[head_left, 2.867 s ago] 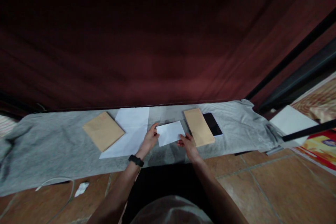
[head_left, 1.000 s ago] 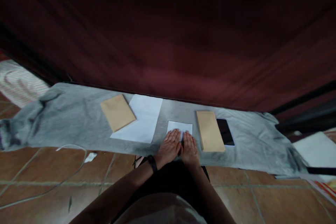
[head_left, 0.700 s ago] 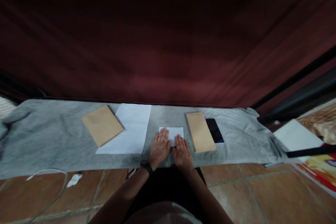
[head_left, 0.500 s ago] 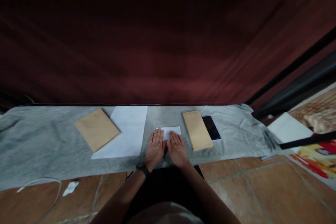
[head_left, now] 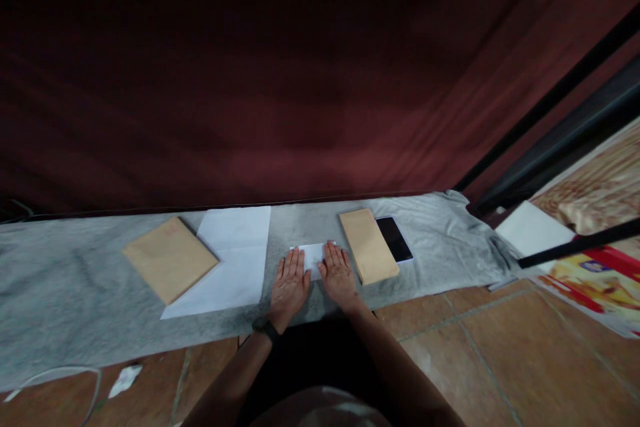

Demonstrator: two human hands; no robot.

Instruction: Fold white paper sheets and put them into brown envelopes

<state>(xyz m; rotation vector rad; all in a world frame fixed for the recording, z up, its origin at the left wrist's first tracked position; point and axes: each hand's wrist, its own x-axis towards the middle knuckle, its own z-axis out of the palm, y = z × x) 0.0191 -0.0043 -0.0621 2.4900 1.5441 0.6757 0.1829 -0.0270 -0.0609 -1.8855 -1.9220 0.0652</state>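
White folded paper lies at the centre of the frame on a grey cloth, and both hands cover most of it. In the head view, the only one here, the left hand rests flat with its fingers spread and straight, palm down, over the paper's left and lower part. The right hand lies the same way over the right part; neither hand is curled or pinching, both are released and pressing flat. Only a strip of the paper shows, above and between the fingertips, so it extends away from the person, up the frame from both palms. Its long axis seems to run left to right, though the light is dim and the hands hide too much to be sure. The two hands sit about equally near it, one to each side.

Just right of the right hand lies a narrow tan envelope, its long axis running up the frame with a slight lean, and a dark phone lies just beside it further right. Left of centre a large white sheet lies open, with a wider tan envelope overlapping its left edge. A black wristband circles the left wrist. Dark red curtain fills the upper frame, and tiled floor the lower right.
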